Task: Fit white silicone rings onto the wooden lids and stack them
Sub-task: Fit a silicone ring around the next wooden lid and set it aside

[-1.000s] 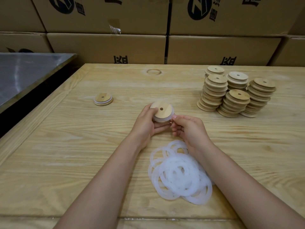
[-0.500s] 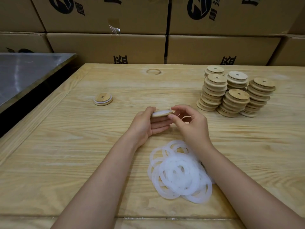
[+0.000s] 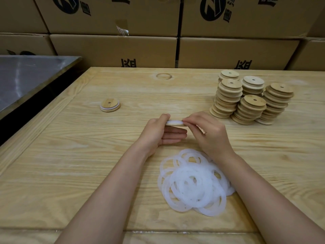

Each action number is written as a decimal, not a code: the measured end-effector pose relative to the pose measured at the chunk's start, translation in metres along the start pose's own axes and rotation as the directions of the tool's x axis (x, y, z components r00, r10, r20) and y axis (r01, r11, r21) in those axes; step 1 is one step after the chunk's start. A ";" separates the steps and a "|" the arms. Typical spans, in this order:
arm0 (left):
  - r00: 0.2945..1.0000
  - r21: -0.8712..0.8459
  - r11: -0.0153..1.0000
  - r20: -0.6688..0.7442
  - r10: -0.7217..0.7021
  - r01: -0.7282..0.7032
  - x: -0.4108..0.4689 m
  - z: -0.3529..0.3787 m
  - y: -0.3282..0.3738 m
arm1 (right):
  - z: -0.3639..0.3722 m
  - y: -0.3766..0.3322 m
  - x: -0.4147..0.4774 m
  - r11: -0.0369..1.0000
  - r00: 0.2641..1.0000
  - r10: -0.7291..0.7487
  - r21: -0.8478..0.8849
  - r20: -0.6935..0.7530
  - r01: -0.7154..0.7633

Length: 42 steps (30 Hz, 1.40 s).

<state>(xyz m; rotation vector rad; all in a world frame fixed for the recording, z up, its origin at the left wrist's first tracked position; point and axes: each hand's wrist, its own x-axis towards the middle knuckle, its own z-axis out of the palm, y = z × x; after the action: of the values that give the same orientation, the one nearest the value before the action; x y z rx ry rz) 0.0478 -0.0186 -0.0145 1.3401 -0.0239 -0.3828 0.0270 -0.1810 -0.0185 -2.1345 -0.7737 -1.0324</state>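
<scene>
Both hands hold one wooden lid (image 3: 175,123) edge-on above the middle of the table, with a white silicone ring around its rim. My left hand (image 3: 158,132) grips the lid's left edge with thumb on top and fingers underneath. My right hand (image 3: 209,132) pinches its right edge. A heap of loose white silicone rings (image 3: 193,182) lies on the table just in front of my hands. One lid fitted with a ring (image 3: 110,105) lies alone at the left. Several stacks of bare wooden lids (image 3: 249,101) stand at the right.
The wooden table (image 3: 70,155) reaches to a wall of stacked cardboard boxes (image 3: 123,48) at the back. A metal-topped surface (image 3: 26,78) sits beyond the table's left edge, across a dark gap.
The lid was tilted up showing its face, and now lies flat, edge-on. My right hand rose from under the lid to pinch its right edge.
</scene>
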 end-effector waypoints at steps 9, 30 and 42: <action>1.000 0.097 0.995 0.008 0.002 -0.003 -0.002 0.004 0.000 | 0.002 -0.001 -0.001 0.937 0.971 -0.240 -0.258 0.010 0.234; 0.999 -0.062 0.997 0.031 0.040 -0.038 0.001 -0.002 -0.001 | 0.002 0.012 -0.007 0.980 0.997 -0.080 -0.183 0.009 0.080; 0.949 -0.017 0.966 0.181 0.258 -0.259 -0.001 -0.002 -0.008 | 0.004 0.019 -0.008 0.493 0.710 0.638 0.551 0.297 -0.673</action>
<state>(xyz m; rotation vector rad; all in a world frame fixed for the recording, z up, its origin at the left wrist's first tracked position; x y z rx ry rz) 0.0450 -0.0173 -0.0219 1.2857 -0.3513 -0.2808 0.0383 -0.1922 -0.0327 -1.6082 -0.1886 -0.2227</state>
